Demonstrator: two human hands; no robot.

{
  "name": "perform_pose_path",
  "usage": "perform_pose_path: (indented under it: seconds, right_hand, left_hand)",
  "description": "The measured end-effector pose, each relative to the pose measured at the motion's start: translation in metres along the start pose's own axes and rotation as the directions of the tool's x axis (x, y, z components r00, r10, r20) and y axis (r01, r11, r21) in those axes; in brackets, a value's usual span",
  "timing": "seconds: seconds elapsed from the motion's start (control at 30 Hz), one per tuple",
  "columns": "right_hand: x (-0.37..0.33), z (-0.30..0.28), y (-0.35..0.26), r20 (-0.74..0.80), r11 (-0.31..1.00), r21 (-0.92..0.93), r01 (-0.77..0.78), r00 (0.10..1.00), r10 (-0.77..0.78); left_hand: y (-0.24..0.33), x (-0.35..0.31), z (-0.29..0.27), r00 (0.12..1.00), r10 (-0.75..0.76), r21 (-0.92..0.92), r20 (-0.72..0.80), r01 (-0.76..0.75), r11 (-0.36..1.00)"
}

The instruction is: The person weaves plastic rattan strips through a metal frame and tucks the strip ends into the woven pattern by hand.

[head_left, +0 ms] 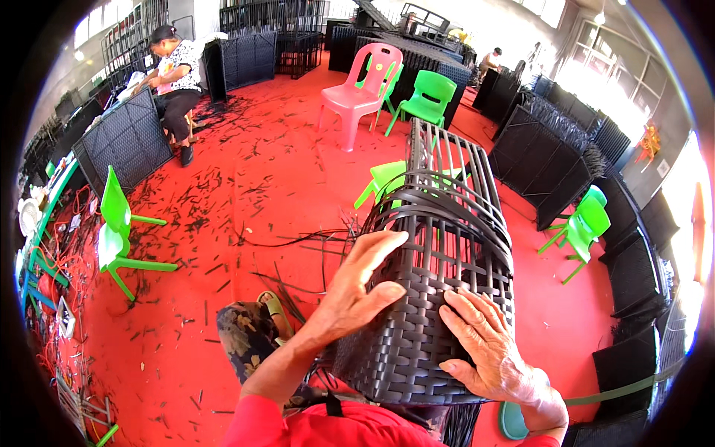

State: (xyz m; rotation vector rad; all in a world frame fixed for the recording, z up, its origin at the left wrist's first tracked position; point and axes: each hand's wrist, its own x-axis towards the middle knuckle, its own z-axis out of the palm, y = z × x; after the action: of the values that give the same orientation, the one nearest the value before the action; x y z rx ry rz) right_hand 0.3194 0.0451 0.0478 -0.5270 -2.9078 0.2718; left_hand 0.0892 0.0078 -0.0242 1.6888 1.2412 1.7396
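A black frame (424, 316), partly woven with flat plastic strips, stretches away in front of me. Its near part is closely woven in a checkered pattern; the far part shows long parallel bars with gaps. Loose black strips (454, 195) loop across the middle and trail off to the left. My left hand (356, 290) rests at the frame's left edge, fingers extended and thumb apart. On the woven top, my right hand (484, 346) lies flat with its fingers stretched forward. Neither hand visibly grips a strip.
Strip scraps litter the red floor (246, 179). Green chairs (115, 223) and a pink chair (357, 93) stand around. At the upper left a seated person (177, 74) works beside a woven black panel (126, 141). More black panels (540, 160) are stacked on the right.
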Motion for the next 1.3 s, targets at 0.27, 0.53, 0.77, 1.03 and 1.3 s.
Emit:
perform_pose_path:
  seconds: [0.27,0.53,0.77,1.03,1.3]
  right_hand:
    - [-0.01,-0.017,0.019,-0.359,0.975,0.224,0.006,0.93,0.077]
    - [-0.006,0.036,0.047,-0.406,0.813,0.576,-0.086,0.833,0.376]
    - [0.006,0.058,0.047,-0.514,0.775,0.63,0.051,0.775,0.367]
    - [0.005,0.075,0.052,-0.511,0.66,0.745,0.1,0.721,0.468]
    - [0.004,0.082,0.039,-0.549,0.695,0.715,0.071,0.673,0.496]
  left_hand:
    - [0.017,0.003,-0.01,0.994,-0.001,0.241,-0.11,0.028,0.97]
    - [0.023,-0.002,-0.044,0.993,-0.048,0.394,-0.105,0.086,0.915]
    - [0.061,0.029,-0.027,0.971,0.074,0.786,0.228,-0.228,0.575]
    - [0.059,0.028,-0.016,0.917,-0.063,0.784,0.395,-0.301,0.543]
    - [0.059,0.026,-0.014,0.931,-0.023,0.789,0.363,-0.295,0.539]
